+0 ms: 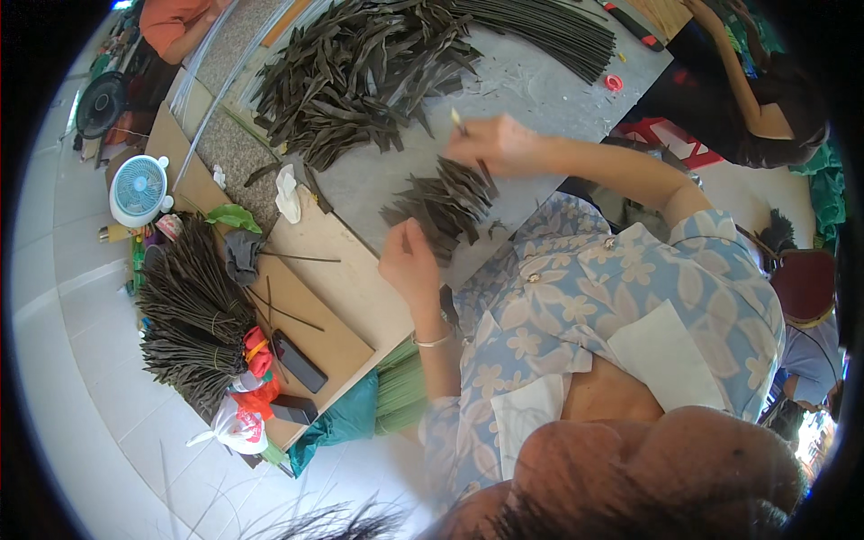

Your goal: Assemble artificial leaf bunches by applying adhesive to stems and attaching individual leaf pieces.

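My left hand (410,267), with a bangle at its wrist, is closed at the near left end of a small group of dark brown, leaf-like strips (445,202). Its fingertips are pressed together; whatever is between them is too small to make out. Above the far right end of these strips is my right hand (495,144), smeared by motion, its fingers curled. A small pale-yellow tip sticks up from it, but its kind does not show. Farther off lies a large heap of similar flat dark strips (351,85) on the grey tabletop (522,90).
Thin dark stems (549,36) and a red-and-black handled tool (634,25) lie at the far right, near a red ring (613,83). At left are bundled dark stems (193,306), a blue fan (141,190) and a phone (300,360). Other people sit nearby.
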`<state>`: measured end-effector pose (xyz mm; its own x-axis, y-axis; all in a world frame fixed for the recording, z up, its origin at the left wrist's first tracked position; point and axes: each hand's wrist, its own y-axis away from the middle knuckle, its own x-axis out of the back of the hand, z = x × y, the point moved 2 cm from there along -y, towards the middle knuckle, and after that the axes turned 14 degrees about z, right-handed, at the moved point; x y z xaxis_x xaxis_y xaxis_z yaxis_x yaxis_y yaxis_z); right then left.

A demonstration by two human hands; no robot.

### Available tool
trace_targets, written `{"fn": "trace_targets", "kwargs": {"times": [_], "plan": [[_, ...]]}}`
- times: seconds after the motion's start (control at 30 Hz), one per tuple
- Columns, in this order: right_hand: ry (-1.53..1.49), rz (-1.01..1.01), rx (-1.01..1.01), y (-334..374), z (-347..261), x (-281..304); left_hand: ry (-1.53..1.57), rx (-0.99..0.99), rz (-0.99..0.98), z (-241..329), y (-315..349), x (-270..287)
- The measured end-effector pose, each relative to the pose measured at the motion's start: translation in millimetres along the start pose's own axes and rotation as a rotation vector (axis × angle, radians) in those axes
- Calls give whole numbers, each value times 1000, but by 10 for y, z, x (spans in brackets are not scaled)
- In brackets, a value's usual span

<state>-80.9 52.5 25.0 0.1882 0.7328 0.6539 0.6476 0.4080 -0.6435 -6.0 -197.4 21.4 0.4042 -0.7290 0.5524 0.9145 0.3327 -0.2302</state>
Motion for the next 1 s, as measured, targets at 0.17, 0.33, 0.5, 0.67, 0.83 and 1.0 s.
{"fn": "trace_targets", "kwargs": {"times": [0.17,0.33,0.5,0.67,0.83,1.0], "plan": [[288,139,-63,-502,682,-198,10,62,-13,101,86,33],[322,21,-126,-496,868,-52,46,89,-31,166,95,-55],[21,355,-476,-595,556,469,78,113,-29,63,70,-29],[-388,9,-780,-116,212,211,111,115,-29,56,22,-69],[116,72,-544,-112,426,115,140,113,-19,34,63,-61],[608,-32,-228,-301,1014,-73,117,142,11,-3,131,52]]}}
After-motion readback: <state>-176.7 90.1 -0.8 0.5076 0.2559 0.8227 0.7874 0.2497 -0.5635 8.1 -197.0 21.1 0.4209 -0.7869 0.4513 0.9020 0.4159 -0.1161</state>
